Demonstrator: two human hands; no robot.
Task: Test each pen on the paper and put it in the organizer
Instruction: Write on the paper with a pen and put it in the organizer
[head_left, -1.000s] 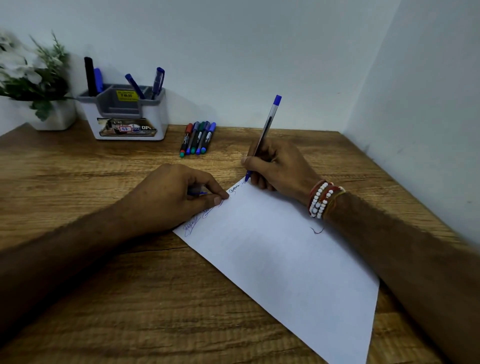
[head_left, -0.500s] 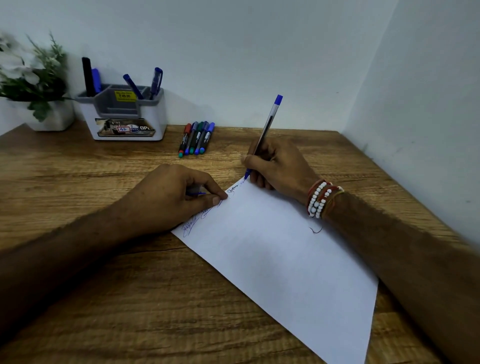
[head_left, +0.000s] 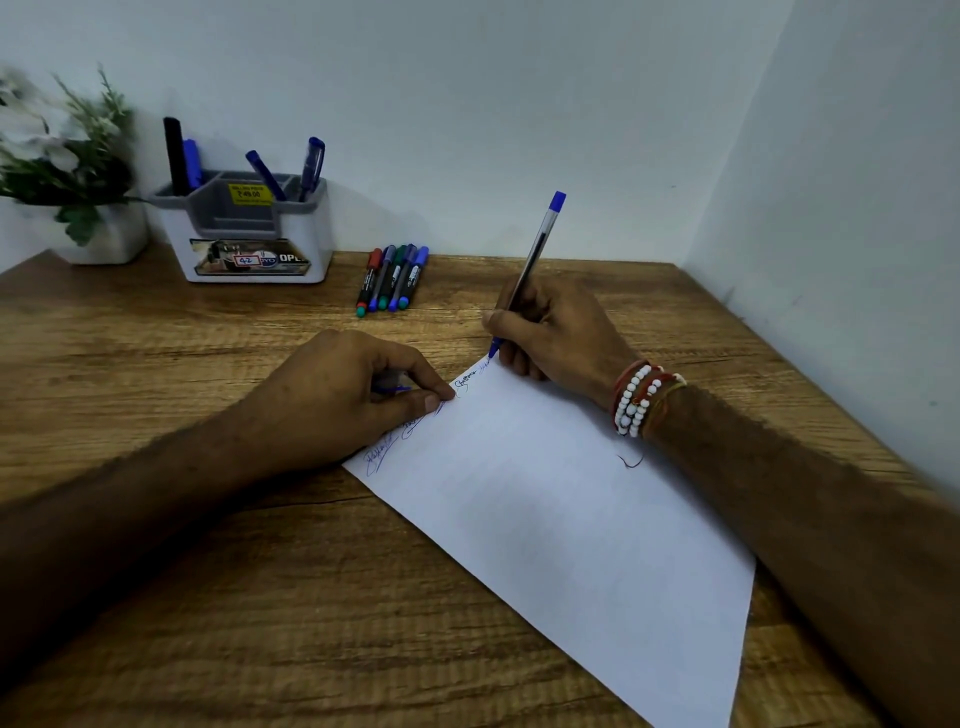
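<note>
At a wood-grain table (head_left: 156, 364) tucked into a corner of pale walls (head_left: 519, 104), my right hand (head_left: 556, 332) pinches a blue pen (head_left: 535, 254), its tip on the far corner of the white paper (head_left: 571, 519) lying askew on the tabletop. My left hand (head_left: 332, 400), fingers curled round a small blue piece (head_left: 395, 387), rests on the sheet's scribbled edge. The organizer (head_left: 249, 234) stands against the back wall beside a potted plant (head_left: 67, 156), with a row of markers (head_left: 392, 278) lying near it

Right hand (head_left: 550, 332) pinches the pen (head_left: 538, 244) (wrist beaded); left hand (head_left: 337, 400) curls knuckles-up round a blue cap (head_left: 397, 387)
</note>
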